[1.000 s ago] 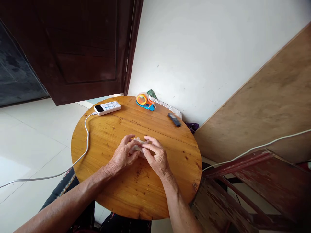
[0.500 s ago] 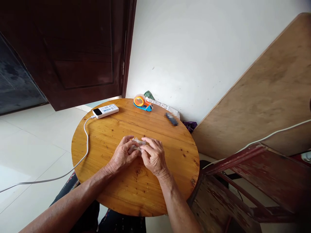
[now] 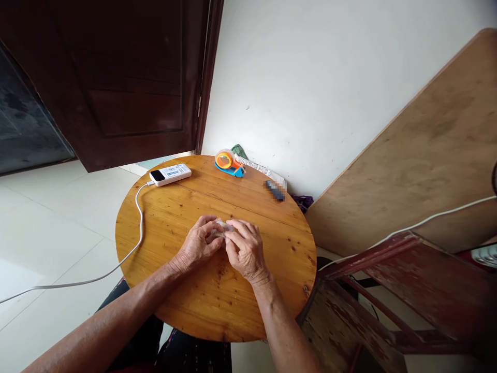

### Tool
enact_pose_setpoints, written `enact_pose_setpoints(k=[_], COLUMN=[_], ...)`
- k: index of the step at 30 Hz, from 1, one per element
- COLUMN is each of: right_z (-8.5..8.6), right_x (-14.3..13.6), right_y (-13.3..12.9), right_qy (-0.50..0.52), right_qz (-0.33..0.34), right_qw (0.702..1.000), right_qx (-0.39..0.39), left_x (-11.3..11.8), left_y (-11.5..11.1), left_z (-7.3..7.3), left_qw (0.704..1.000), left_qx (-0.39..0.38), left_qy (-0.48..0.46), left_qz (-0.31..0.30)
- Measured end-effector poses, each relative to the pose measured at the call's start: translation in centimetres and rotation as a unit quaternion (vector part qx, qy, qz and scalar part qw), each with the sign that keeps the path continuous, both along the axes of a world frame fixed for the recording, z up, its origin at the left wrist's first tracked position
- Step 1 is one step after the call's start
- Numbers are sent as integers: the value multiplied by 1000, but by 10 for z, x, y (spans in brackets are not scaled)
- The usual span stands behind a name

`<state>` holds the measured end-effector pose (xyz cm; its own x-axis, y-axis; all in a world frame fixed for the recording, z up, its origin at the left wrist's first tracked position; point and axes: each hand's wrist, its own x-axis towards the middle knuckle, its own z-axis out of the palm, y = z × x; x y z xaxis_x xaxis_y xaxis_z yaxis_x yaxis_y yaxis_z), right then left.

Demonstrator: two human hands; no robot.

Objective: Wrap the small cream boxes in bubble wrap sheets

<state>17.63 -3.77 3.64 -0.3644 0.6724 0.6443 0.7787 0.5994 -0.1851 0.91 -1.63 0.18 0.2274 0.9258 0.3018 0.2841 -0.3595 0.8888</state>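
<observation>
Crumpled clear plastic (image 3: pixel 223 227) lies between the left hand (image 3: pixel 198 241) and right hand (image 3: pixel 246 249), over the middle of the round counter (image 3: pixel 163 220). Its long axis appears to run crosswise, though fingers partly cover it. Both hands are half-curled, fingertips gripping the plastic; neither is clearly nearer.
</observation>
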Motion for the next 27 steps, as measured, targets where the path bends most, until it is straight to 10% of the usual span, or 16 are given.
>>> enact_pose_setpoints(k=[11,27], right_z=[-7,-8], right_x=[13,14], right_y=[8,12], right_qy=[226,260], right_qz=[-25,35], right_qw=[971,933], right_qx=[-79,-247], left_x=[-4,-2], left_y=[-1,2], left_z=[12,6], left_qw=[996,955], left_qx=[-29,-190], left_qy=[-86,-226], left_qz=[27,34])
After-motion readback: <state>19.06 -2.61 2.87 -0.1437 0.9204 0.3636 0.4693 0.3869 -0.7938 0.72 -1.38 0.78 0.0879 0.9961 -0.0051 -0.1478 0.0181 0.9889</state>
